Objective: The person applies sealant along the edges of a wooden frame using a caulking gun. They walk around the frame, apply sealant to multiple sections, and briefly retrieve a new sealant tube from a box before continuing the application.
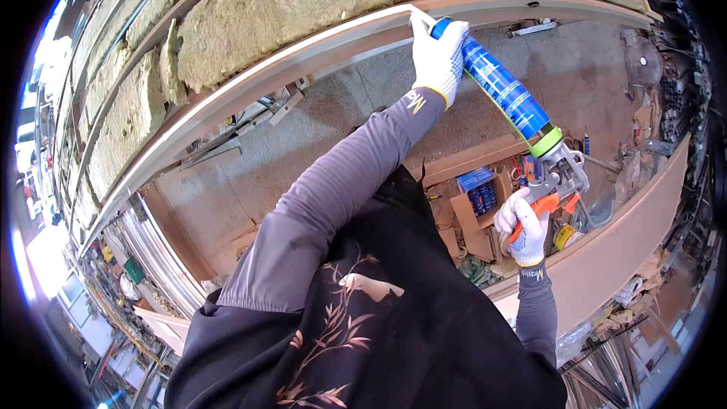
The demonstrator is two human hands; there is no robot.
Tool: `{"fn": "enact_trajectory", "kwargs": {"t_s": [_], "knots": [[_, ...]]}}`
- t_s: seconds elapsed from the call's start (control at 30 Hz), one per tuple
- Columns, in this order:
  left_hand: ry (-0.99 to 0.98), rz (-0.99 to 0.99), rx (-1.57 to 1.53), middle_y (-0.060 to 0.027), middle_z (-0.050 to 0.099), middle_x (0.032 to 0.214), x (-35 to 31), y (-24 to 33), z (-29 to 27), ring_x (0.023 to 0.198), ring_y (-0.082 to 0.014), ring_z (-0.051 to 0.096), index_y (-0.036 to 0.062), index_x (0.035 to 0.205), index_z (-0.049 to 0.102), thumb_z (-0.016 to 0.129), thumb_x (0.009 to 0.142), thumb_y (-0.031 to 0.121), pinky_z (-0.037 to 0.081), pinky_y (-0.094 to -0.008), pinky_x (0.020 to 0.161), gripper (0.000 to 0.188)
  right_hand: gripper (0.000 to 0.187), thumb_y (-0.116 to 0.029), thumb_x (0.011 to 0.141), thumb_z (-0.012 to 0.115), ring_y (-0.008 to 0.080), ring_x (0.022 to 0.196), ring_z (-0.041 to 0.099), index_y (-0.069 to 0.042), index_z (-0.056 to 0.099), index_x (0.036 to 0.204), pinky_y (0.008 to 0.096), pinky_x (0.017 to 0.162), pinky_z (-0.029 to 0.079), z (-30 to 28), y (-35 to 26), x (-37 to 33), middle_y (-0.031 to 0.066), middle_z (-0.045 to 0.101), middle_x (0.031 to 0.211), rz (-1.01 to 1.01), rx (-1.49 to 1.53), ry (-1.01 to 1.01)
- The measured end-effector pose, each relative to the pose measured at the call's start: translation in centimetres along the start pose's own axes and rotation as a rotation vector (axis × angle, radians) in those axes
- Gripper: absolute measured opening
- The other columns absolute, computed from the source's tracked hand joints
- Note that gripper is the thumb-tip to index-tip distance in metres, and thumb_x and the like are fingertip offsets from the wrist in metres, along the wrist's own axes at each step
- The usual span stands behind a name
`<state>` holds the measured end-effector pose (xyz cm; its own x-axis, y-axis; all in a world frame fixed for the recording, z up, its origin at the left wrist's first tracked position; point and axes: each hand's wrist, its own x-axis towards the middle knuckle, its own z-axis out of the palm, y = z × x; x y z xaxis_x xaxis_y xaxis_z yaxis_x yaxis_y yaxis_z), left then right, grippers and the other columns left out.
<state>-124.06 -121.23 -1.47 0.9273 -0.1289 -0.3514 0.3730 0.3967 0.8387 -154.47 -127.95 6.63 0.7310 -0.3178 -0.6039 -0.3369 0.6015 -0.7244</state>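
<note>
A caulking gun [555, 153] with a blue sealant tube [506, 89] in it slants across the view, its nozzle end at the upper left. My right hand [524, 226], in a white knit glove, is closed round its orange handle at the lower right. My left hand [438, 57], in a matching glove, grips the front of the tube. The tube's tip lies at the pale edge of a long frame [356, 30], partly covered by my left fingers. Yellowish insulation slabs [303, 7] fill the frame's far side. Whether any sealant is coming out cannot be made out.
Below, an open cardboard box [475, 212] holds several blue tubes. A roll of yellow tape [564, 237] lies near a long brown panel [644, 212] at the right. Metal profiles [155, 250] are stacked at the left. A round-ended metal object [642, 60] stands at the far right.
</note>
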Motion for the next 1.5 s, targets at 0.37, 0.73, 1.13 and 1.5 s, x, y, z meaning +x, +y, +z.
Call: {"fn": "enact_trajectory", "kwargs": {"t_s": [0.37, 0.73, 1.13, 1.5], "knots": [[0.049, -0.026, 0.006, -0.0103, 0.059, 0.105, -1.1, 0.8, 1.9, 0.085, -0.0151, 0.057, 0.0042, 0.144, 0.038, 0.075, 0.087, 0.021, 0.052, -0.0311, 0.07, 0.07, 0.029, -0.005, 0.083, 0.062, 0.0279, 0.092, 0.07, 0.006, 0.061, 0.11, 0.0379, 0.088, 0.056, -4.8, -1.6, -2.1, 0.019, 0.069, 0.096, -0.099, -0.679, 0.082], [0.026, -0.101, -0.033, -0.011, 0.058, 0.113, -0.1, -2.0, 6.5, 0.093, -0.0152, 0.058, 0.0029, 0.156, 0.023, 0.075, 0.088, 0.015, 0.052, -0.0303, 0.08, 0.086, 0.016, -0.019, 0.097, 0.051, 0.0223, 0.067, 0.05, -0.003, 0.052, 0.095, 0.0386, 0.067, 0.043, -4.3, -6.0, 2.3, 0.0094, 0.051, 0.073, 0.06, 0.082, -0.056], [0.028, -0.015, 0.056, -0.007, 0.058, 0.101, 1.5, -10.4, 25.9, 0.085, -0.0139, 0.057, 0.0029, 0.132, 0.046, 0.075, 0.088, 0.018, 0.051, -0.0305, 0.074, 0.055, 0.025, -0.021, 0.101, 0.052, 0.0159, 0.054, 0.042, -0.008, 0.046, 0.08, 0.0326, 0.055, 0.037, -21.2, -17.4, 8.1, 0.0034, 0.042, 0.065, 0.087, -0.016, 0.091], [0.036, -0.008, -0.014, -0.0126, 0.058, 0.109, 2.4, -16.3, 37.3, 0.087, -0.0154, 0.058, -0.001, 0.152, 0.027, 0.076, 0.086, 0.018, 0.053, -0.031, 0.073, 0.084, 0.015, -0.016, 0.099, 0.058, 0.0109, 0.049, 0.038, -0.012, 0.049, 0.088, 0.029, 0.048, 0.032, -31.0, -24.7, 12.5, -0.0013, 0.04, 0.062, 0.088, -0.016, 0.209]]}}
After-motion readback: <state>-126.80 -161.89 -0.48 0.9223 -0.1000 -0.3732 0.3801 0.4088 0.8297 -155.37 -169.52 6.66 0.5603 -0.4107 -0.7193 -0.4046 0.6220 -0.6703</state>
